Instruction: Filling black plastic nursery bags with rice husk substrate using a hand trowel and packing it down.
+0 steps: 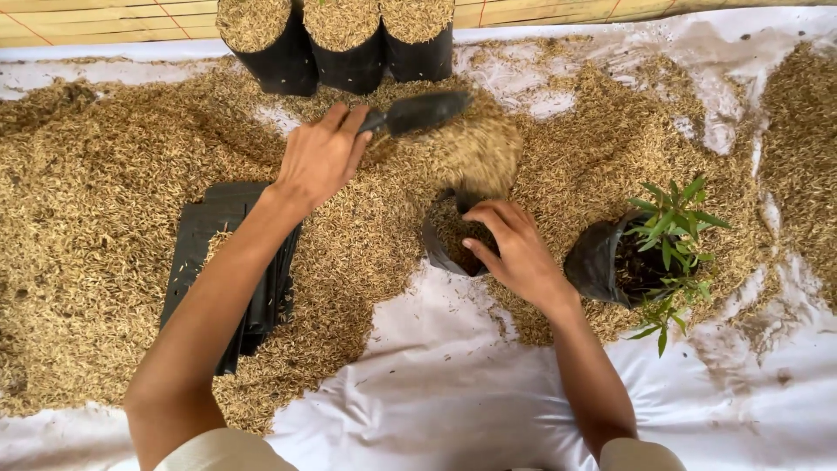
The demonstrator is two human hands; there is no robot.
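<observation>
My left hand grips the handle of a dark trowel, tipped so that rice husk pours off its blade. Below the falling husk stands a small black nursery bag, partly filled. My right hand holds the bag's rim on its near right side, fingers curled over the edge. A loose spread of rice husk covers the white sheet around both hands.
Three black bags filled with husk stand in a row at the back. A flat stack of empty black bags lies at left under my forearm. A bagged green seedling leans at right. A bamboo mat lines the far edge.
</observation>
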